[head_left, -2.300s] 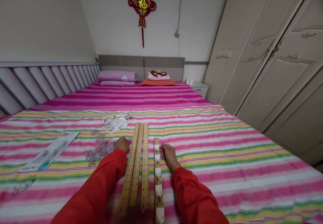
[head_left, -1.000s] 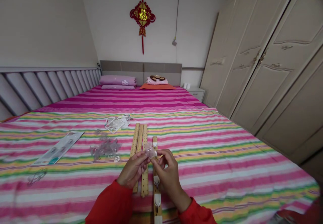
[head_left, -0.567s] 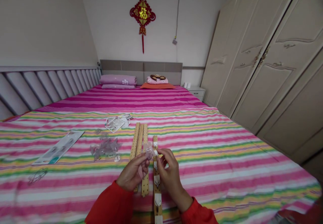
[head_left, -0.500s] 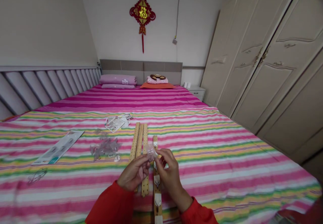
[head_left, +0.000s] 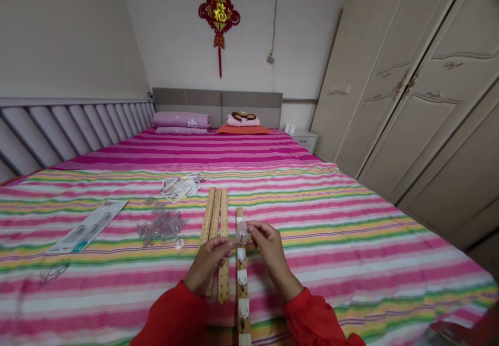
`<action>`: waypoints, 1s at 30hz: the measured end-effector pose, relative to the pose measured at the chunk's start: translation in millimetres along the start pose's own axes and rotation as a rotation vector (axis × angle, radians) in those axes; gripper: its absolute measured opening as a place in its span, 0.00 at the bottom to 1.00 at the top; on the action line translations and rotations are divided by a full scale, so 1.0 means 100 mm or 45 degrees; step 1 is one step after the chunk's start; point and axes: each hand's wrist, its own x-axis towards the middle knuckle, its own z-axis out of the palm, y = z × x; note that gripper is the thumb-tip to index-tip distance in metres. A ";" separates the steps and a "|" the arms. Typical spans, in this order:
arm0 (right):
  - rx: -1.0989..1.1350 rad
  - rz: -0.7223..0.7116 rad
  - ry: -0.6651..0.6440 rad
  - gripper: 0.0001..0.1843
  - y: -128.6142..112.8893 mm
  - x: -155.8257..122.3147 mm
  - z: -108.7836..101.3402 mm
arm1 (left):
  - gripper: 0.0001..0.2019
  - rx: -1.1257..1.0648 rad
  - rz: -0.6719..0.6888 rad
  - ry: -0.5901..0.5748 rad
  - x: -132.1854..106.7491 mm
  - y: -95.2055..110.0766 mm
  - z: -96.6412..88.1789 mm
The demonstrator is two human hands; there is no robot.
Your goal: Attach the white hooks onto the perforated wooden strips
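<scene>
A wooden strip with holes lies lengthwise in front of me, carrying a row of white hooks. Over its far part, my right hand pinches a see-through adhesive hook by its right edge. My left hand is closed, fingertips pinched together just left of that hook; whether anything small is between them I cannot make out. Beneath and beside the left hand lie several bare wooden strips with rows of holes, partly covered by it.
To the left lie a pile of clear plastic hooks, a long blister card, a thin wire loop and small clear packets. Everything rests on a striped bedsheet. Wardrobes stand at the right.
The clear hook has gone from between both hands down over the strip, now in my right hand's fingers. My left fingers have come off it and sit slightly lower.
</scene>
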 end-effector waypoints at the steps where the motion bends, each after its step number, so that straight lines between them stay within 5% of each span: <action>1: 0.011 0.017 -0.004 0.14 0.02 0.02 -0.01 | 0.17 0.027 0.053 0.030 0.02 0.01 -0.01; 13: 0.129 0.194 -0.019 0.18 0.31 0.18 -0.06 | 0.17 0.088 0.113 0.032 0.39 -0.05 0.06; 21: 0.016 0.058 0.030 0.13 0.44 0.70 -0.03 | 0.13 0.174 0.399 0.097 1.05 0.06 0.08; 30: -0.088 0.056 0.120 0.11 0.74 1.23 -0.02 | 0.04 0.559 0.402 0.255 1.64 0.03 0.08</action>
